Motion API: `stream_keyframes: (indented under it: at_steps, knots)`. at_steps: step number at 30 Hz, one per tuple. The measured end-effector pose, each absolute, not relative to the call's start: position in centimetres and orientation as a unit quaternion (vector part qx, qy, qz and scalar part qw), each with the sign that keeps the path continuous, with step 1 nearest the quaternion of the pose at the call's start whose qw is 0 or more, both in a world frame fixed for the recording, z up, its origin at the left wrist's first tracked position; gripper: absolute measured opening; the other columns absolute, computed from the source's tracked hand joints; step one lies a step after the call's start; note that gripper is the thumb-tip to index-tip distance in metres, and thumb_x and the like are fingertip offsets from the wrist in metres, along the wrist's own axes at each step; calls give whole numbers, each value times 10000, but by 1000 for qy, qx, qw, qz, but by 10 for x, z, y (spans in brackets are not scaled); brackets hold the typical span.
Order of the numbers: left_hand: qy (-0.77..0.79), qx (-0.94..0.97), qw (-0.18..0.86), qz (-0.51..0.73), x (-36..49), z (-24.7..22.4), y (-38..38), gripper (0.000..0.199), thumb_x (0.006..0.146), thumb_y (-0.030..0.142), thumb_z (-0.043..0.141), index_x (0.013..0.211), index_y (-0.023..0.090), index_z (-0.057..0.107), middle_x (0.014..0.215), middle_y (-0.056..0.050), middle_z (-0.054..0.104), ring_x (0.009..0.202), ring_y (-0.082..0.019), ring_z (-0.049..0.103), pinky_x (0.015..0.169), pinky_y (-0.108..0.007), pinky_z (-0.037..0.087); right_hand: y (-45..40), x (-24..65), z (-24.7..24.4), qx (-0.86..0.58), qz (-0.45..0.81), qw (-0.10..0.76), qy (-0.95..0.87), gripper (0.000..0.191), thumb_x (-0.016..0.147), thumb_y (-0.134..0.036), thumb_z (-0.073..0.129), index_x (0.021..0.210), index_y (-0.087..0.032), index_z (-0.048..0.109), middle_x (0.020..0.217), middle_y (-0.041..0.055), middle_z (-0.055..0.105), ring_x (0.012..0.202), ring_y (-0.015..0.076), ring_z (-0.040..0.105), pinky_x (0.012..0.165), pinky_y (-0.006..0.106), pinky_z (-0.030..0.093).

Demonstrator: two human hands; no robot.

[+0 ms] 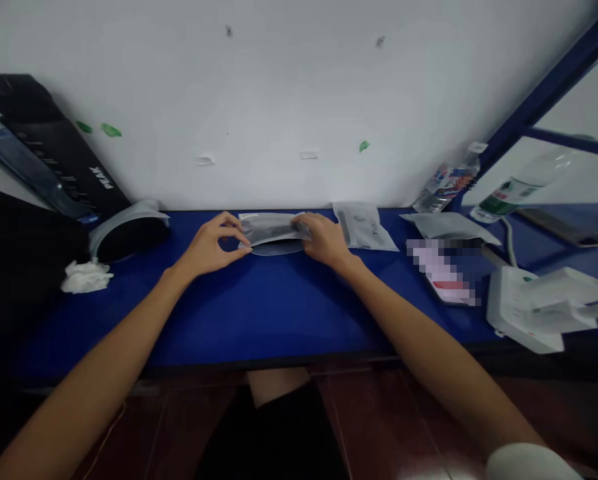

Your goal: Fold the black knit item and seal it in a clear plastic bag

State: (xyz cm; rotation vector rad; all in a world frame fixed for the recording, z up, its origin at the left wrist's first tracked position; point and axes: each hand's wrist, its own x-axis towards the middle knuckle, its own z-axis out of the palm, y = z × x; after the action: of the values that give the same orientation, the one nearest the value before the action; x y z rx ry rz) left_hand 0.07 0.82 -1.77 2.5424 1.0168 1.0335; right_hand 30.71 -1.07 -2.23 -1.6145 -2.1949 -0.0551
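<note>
A frosted plastic pouch [273, 229] lies on the blue table [273, 313] near the wall, its near edge parted and something dark showing inside. My left hand [213, 245] pinches the pouch's left near corner between thumb and fingertips. At the pouch's right end, my right hand [323, 239] grips the plastic with its fingers curled over the top. Just right of that hand lies another frosted pouch [363, 225] with printing on it.
Left: a black box [53, 147], an open frosted pouch [129, 233] and crumpled tissue [86, 277]. Right: a bottle [449, 180], a green-labelled bottle [519, 190], a flat pouch [449, 225], a phone [443, 273] and a white power strip [519, 310] with plugs.
</note>
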Motion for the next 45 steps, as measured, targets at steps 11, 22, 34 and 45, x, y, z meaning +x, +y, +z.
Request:
stream_keyframes:
  at_steps: [11,22,34,45]
  knots:
    - [325,879,202,282,-10,-16,11,205,873,270,744,1015,264,891,962,-20,829,834,-169,763,801,-299,594,-14,299,-31,-363,29,265,-893,274,1026,-227,653,1197,-273,863,1447,104,728,1377,322,629,1162,539,450]
    - [360,875,229,230,-21,-9,14,234,836,358,829,1037,285,925,1011,-24,884,904,-219,809,881,-327,604,-13,298,-34,-341,43,259,-902,203,922,-200,726,1012,-261,898,1413,121,724,1344,363,657,1086,584,480]
    - [370,859,270,229,-20,-9,14,229,840,421,851,986,260,923,955,-46,879,880,-237,812,833,-335,624,-11,297,-39,-358,84,279,-887,190,938,-227,709,1012,-278,877,1394,107,718,1357,367,634,1131,601,422]
    - [348,881,225,228,-15,-8,13,214,875,405,820,1004,258,905,977,-48,872,898,-230,816,877,-345,628,-20,294,-34,-348,19,209,-914,406,1083,-218,489,1331,-301,799,1469,136,641,1318,343,576,1073,551,416]
